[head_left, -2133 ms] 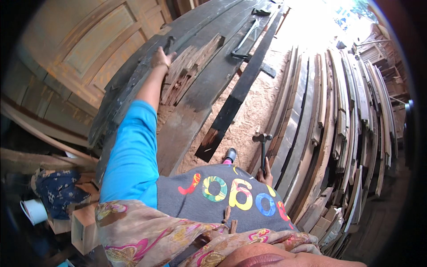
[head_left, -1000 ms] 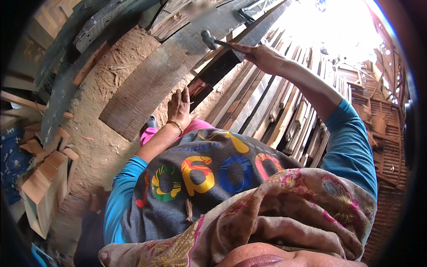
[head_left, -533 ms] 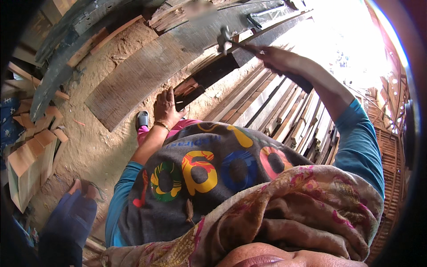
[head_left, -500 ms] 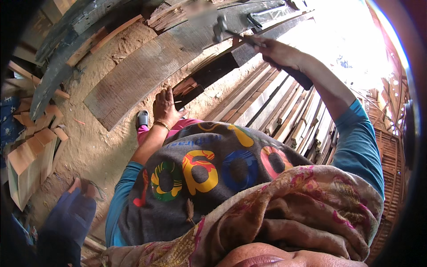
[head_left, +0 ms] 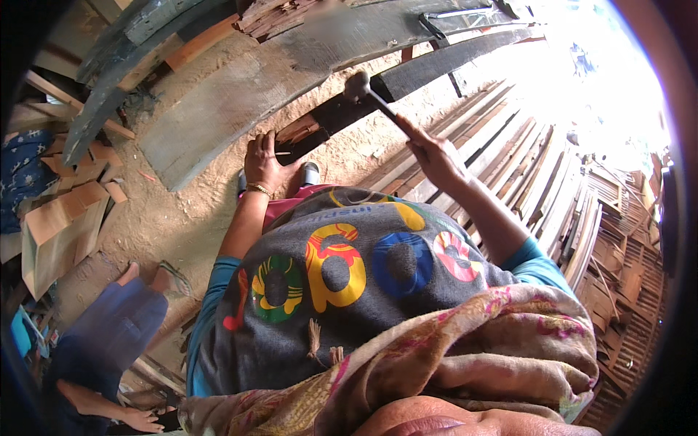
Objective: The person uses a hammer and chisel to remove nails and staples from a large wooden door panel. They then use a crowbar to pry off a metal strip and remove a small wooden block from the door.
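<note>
My right hand (head_left: 441, 163) is closed round the handle of a hammer (head_left: 384, 107). Its metal head hangs over the dark wooden beam (head_left: 336, 115), and I cannot tell whether the two touch. At the beam's near left end, my left hand (head_left: 263, 167) grips the wood, thumb on the near side and fingers on the far side. A thin pale, nail-like piece (head_left: 283, 153) shows beside those fingers. Close to that hand, the beam's top has a broken reddish-brown patch (head_left: 298, 131).
A wide grey plank (head_left: 233, 105) lies beyond the beam, with a bow saw (head_left: 434, 29) farther right. Long timber strips (head_left: 509, 156) are stacked at right. Cut wood blocks (head_left: 65, 218) lie at left, near another person in blue clothing (head_left: 109, 320). Sandy ground (head_left: 156, 196) shows between.
My right hand has swung the hammer down and left, from above the grey plank to over the dark beam. My left hand stays at the beam's end. The other person's hand has come into view.
</note>
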{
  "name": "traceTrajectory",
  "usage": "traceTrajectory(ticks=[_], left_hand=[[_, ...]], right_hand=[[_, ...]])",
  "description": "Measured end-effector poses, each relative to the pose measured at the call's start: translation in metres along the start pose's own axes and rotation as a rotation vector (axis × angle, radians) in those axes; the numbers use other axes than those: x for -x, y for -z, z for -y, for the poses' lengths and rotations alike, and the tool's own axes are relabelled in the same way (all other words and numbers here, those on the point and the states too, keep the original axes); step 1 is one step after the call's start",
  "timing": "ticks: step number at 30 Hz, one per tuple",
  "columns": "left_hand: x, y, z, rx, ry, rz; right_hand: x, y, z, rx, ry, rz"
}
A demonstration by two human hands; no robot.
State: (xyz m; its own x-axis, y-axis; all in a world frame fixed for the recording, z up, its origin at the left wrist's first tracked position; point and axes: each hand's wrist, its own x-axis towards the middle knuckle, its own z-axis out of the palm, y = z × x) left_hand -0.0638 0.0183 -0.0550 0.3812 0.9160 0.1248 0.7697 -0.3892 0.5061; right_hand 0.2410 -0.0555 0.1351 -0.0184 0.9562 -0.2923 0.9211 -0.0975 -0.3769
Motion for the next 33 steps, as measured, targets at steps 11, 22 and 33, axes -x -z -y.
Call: traceTrajectory(ticks=[11,22,33], left_hand=[[-0.002,-0.005,0.015,-0.009,0.067,0.231],[-0.006,0.002,0.014,-0.033,0.036,0.273],[-0.007,0.009,0.011,-0.065,0.094,0.315]], right_hand=[[0.011,-0.036,0.040,-0.121,0.065,-0.246],[0.023,-0.011,0.091,-0.160,0.056,-0.302],[0.024,0.009,0.104,-0.199,-0.156,-0.127]])
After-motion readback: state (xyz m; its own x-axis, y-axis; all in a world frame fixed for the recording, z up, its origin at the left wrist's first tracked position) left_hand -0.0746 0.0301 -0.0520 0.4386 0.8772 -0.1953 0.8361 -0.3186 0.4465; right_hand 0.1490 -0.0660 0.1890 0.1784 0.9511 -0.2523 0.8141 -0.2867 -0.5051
